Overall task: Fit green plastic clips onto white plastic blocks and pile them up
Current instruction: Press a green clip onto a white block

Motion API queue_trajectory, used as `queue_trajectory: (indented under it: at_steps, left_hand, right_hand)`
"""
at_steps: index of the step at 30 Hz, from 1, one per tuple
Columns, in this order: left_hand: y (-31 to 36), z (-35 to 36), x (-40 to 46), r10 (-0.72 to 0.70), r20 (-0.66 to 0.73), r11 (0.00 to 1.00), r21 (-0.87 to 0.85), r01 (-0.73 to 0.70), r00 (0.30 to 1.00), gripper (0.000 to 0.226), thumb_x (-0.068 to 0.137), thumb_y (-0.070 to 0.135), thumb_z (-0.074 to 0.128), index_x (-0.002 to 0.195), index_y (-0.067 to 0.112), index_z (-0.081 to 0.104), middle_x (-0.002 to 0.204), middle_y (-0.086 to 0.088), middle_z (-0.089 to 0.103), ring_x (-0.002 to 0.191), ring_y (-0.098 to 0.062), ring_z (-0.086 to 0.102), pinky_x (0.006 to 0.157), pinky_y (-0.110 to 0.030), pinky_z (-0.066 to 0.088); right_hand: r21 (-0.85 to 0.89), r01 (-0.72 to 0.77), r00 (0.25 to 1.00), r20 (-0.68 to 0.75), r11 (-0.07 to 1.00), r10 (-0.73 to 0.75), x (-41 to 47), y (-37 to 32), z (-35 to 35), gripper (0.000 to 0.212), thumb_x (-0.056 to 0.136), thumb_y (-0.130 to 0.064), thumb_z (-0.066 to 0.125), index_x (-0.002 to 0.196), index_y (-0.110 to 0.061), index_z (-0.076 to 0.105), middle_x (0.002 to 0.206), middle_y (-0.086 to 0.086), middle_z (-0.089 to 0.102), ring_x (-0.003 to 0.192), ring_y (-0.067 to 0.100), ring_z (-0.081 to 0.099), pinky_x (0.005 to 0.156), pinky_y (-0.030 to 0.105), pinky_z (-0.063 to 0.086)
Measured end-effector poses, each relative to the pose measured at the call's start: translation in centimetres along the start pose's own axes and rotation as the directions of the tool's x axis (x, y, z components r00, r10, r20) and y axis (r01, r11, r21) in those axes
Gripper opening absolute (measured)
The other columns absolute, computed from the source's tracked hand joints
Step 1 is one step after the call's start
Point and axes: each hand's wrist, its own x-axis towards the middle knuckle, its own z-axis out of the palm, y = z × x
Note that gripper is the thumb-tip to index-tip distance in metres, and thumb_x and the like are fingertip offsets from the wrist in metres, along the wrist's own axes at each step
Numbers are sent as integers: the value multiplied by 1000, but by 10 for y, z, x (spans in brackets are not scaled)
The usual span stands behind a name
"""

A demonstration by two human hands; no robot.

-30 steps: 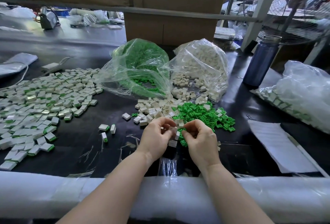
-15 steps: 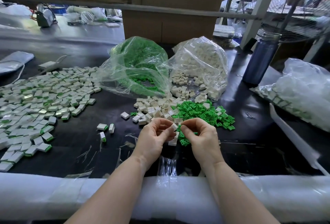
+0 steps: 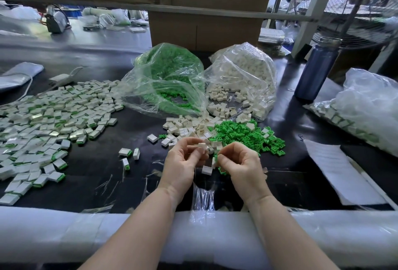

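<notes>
Assembly is at the mating step: your left hand pinches a white block between thumb and fingertips, raised just above the loose white blocks. Your right hand is curled narrow, thumb against forefinger, near the block; whether it grips a green clip cannot be told, since the fingers hide it.

Procedure, judged from this position:
1. Turn the block so its open side faces the right hand.
2. Present the clip square to that opening, not tilted; a skewed clip will likely jam or spring away.
3. Press until the clip seats fully, leaving only a green edge showing, as on the finished pieces spread at your left.
4. Place the completed part on that pile, well apart from the unassembled stock.

Supply is close: the green clips lie just beyond your right hand, touching the white blocks. A few stray finished parts sit between pile and hands; gather them.
</notes>
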Motion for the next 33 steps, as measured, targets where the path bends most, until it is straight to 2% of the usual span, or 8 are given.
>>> queue_trajectory:
  at_steps: [3, 5, 10, 14, 17, 21, 24, 33]
  left_hand:
    - [0, 0, 1, -9, -65, 999, -53, 6, 998, 11, 88, 1, 57, 90, 12, 57, 80, -6, 67, 72, -12, 66, 70, -22, 56]
    - [0, -1, 1, -21, -61, 997, -69, 17, 998, 13, 88, 1, 56, 93, 13, 57, 85, -12, 67, 76, -17, 65, 77, -28, 55]
    - [1, 0, 0, -42, 7, 998, -56, 42, 999, 15, 88, 2, 56, 95, 13, 63, 90, -12, 68, 83, -17, 65, 80, -25, 54]
    - [0, -3, 0, -23, 6, 999, 37, 23, 1000, 9, 87, 5, 60, 90, 11, 66, 82, -2, 67, 73, -9, 61, 66, -16, 52]
    - [0, -4, -1, -36, 11, 999, 17, 36, 999, 9, 86, 4, 61, 89, 11, 64, 80, -2, 65, 69, -4, 62, 65, -14, 51]
    - [1, -3, -1, -82, 25, 991, -102, 84, 996, 9, 82, 1, 62, 89, 7, 59, 84, -8, 64, 74, -11, 67, 67, -17, 54]
    - [3, -3, -2, -95, 50, 990, -101, 100, 994, 10, 82, 2, 62, 90, 9, 62, 80, -6, 66, 71, -13, 68, 64, -18, 55]
    - [3, -2, -3, -115, 101, 993, -2, 116, 988, 6, 86, 1, 60, 91, 3, 62, 81, -11, 67, 70, -14, 68, 65, -20, 56]
  right_hand:
    - [-85, 6, 989, 147, 996, 7, -4, 1, 5, 25, 81, 5, 61, 67, -14, 57, 62, 6, 65, 60, 18, 62, 62, 32, 54]
    - [-200, 34, 989, 151, 979, -4, -4, 2, 6, 20, 80, 1, 64, 68, -14, 58, 67, 8, 66, 67, 24, 64, 68, 39, 55]
    - [-323, 109, 992, 98, 940, -81, -2, 3, 6, 19, 81, -5, 67, 70, -19, 59, 68, -6, 62, 68, 12, 59, 69, 26, 50]
    - [-155, 83, 996, 0, 984, -84, 0, 1, 2, 28, 79, 0, 69, 68, -25, 61, 67, -12, 62, 65, -2, 57, 66, 10, 45]
    - [-55, 60, 998, -18, 997, -61, 1, 0, 1, 25, 78, 2, 69, 70, -21, 64, 67, -9, 64, 63, -4, 58, 64, 9, 46]
    - [66, 14, 999, -40, 998, -12, 2, 1, 0, 19, 80, 3, 67, 73, -15, 67, 69, -4, 67, 63, 3, 61, 64, 16, 51]
    - [89, 7, 999, -49, 996, -3, 3, 2, -2, 19, 80, 2, 67, 72, -15, 66, 69, -5, 67, 66, 7, 61, 66, 21, 53]
    - [36, 21, 998, -64, 999, -19, 2, 2, 0, 17, 78, 1, 70, 70, -14, 66, 62, -4, 65, 54, -1, 57, 56, 13, 47]
